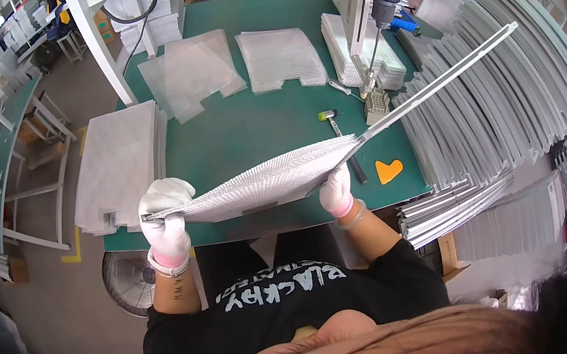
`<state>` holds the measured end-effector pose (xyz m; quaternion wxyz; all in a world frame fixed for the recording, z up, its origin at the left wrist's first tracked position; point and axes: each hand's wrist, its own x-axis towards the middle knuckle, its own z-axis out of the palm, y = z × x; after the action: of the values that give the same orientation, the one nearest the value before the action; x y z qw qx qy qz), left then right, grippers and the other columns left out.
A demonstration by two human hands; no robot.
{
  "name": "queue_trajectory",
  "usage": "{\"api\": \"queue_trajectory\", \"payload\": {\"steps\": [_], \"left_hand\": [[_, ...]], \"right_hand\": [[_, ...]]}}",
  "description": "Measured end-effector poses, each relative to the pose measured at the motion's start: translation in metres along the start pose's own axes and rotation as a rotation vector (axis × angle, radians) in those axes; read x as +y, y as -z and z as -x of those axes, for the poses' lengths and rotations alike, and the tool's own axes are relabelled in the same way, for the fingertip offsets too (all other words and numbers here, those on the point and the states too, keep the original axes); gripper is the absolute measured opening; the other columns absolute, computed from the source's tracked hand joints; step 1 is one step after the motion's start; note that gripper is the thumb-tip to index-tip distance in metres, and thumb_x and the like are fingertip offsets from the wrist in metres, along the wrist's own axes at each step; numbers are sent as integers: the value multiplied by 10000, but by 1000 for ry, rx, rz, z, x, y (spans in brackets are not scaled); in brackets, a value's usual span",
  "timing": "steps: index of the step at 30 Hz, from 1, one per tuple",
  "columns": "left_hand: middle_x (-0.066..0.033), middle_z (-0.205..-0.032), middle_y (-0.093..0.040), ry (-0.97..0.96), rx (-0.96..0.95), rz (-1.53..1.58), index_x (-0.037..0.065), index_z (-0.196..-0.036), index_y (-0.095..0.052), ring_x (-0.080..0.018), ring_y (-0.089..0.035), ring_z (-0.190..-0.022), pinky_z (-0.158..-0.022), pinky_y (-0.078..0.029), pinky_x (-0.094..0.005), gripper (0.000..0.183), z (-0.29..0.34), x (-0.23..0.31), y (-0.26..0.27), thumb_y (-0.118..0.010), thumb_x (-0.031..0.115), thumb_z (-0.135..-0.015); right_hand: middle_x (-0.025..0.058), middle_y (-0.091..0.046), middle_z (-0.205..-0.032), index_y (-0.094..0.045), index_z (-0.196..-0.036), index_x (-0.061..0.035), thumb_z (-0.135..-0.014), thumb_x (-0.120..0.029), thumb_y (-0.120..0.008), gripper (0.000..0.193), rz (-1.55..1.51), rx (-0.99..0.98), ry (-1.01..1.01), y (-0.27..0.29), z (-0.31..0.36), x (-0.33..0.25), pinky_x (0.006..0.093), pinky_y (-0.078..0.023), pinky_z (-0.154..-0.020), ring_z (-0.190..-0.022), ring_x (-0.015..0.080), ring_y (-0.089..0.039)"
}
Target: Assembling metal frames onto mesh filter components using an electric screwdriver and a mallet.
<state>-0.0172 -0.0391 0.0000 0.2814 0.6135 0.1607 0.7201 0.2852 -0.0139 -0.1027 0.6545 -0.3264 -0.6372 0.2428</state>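
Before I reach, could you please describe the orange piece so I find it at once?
Go to the green table, near right corner, past the gloved right hand and hammer. There lies the flat orange piece; its heart shape sets it apart from the hammer.

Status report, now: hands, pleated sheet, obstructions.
Left hand and right hand gripping pleated sheet by opposite ends. Sheet held over green table. Hammer, orange piece near right hand.
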Motion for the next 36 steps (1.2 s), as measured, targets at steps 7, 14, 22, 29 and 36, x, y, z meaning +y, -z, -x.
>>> {"api": "queue_trajectory", "payload": {"steps": [7, 14, 22, 29, 36], "left_hand": [[-70, -762, -535, 15, -32, 44, 59, -868, -535, -199, -521, -682, -633, -467, -351, 208, 1, -4, 1, -646, 214, -948], [-75, -777, -562, 62, -9, 93, 66, -880, -548, -196, -533, -704, -654, -474, -353, 200, 1, -4, -10, -658, 221, -943], [-75, -798, -559, 61, -99, 106, 56, -869, -557, -199, -536, -718, -678, -487, -356, 72, 1, -9, -20, -612, 63, -915], [-70, -800, -533, 98, -96, 126, 60, -892, -537, -186, -514, -704, -669, -473, -346, 74, -1, -11, -20, -567, -3, -915], [-64, -806, -503, 137, -85, 107, 74, -894, -491, -186, -499, -699, -664, -449, -340, 127, -12, -18, -19, -564, 141, -973]], "right_hand": [[113, -568, -971, -496, -1070, 25, -970, -582, -505, 615, -93, -39, -3, 8, -35, -38, 302, -455, -795, -893, 187, -557], [81, -517, -811, -513, -971, 13, -985, -535, -509, 548, -153, -124, -60, 19, -57, -54, 291, -400, -638, -726, 159, -494], [76, -482, -779, -458, -932, -48, -993, -449, -544, 415, 45, 191, 203, 5, -71, -77, 308, -394, -624, -666, 172, -472], [74, -488, -765, -483, -916, -40, -971, -441, -599, 421, -154, -86, 142, 19, -88, -89, 297, -394, -605, -667, 169, -469], [55, -499, -691, -506, -762, -51, -912, -539, -636, 527, -374, -236, 42, 24, -86, -97, 307, -337, -531, -585, 155, -445]]}}
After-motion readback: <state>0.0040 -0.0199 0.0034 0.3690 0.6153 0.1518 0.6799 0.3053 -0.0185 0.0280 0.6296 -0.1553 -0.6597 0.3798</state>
